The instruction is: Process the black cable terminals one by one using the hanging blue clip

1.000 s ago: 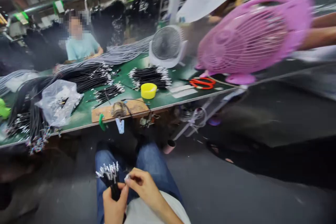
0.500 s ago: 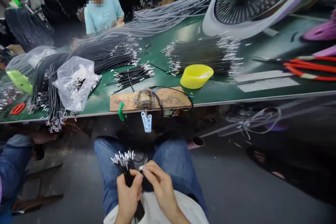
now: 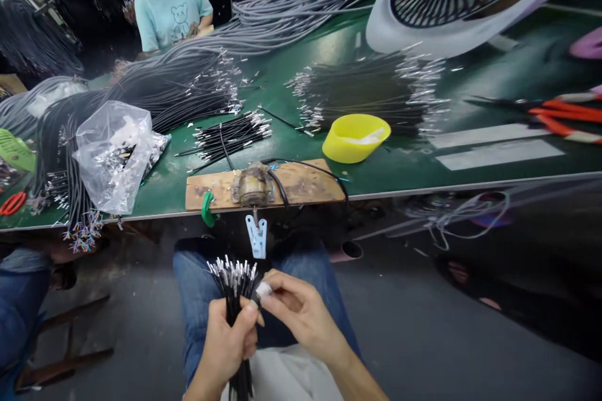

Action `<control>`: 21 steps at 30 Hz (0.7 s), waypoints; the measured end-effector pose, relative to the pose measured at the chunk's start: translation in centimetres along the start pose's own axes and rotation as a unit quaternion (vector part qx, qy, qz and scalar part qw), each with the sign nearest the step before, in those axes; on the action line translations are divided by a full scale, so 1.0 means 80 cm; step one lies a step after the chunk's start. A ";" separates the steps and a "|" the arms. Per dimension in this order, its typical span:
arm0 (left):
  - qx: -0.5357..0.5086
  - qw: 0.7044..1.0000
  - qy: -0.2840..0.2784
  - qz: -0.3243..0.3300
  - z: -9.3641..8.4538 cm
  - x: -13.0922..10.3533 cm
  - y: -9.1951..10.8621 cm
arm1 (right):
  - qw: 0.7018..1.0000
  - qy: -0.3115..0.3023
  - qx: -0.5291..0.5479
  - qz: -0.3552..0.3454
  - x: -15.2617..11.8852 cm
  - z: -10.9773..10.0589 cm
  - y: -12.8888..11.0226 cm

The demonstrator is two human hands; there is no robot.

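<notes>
Above my lap, my left hand (image 3: 231, 333) is closed around a bundle of black cables (image 3: 234, 285), whose silvery stripped ends point up and away from me. Close beside it, my right hand (image 3: 298, 310) pinches a small white piece (image 3: 264, 289) between thumb and fingers; it looks like a scrap of tissue or cloth, though its kind is unclear. The white piece is right by the left thumb and the bundle's edge. Beyond my hands, a light-blue clip (image 3: 256, 237) hangs from the shaft of a small motor (image 3: 254, 185) on a wooden board (image 3: 305, 183).
On the green table (image 3: 390, 169) lie more cable bundles (image 3: 362, 94), a yellow container (image 3: 356, 138), a plastic bag (image 3: 113, 150), orange-handled pliers (image 3: 564, 114) and white strips (image 3: 501, 151). A fan (image 3: 383, 34) stands at the back right. Across the table is a person (image 3: 172, 9) in a light-blue shirt.
My right hand has drawn slightly up and right, showing more of the white piece. The cable bundle now stands more upright in my left hand. The whole view has shifted a little.
</notes>
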State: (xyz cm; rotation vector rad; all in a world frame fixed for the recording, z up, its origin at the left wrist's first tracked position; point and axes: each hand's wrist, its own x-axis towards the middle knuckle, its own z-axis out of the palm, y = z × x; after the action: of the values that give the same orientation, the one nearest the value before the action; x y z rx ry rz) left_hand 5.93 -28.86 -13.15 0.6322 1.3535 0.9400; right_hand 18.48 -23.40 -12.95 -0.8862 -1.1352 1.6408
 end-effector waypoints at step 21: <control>0.026 0.990 0.046 0.134 0.005 0.021 0.035 | 0.960 -0.063 0.184 0.201 0.030 -0.009 0.006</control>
State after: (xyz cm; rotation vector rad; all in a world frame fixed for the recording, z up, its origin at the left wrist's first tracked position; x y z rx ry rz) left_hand 5.69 -25.96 -11.66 0.8340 1.4013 1.1645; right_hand 18.23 -20.97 -13.76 -0.8081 -0.7183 2.1812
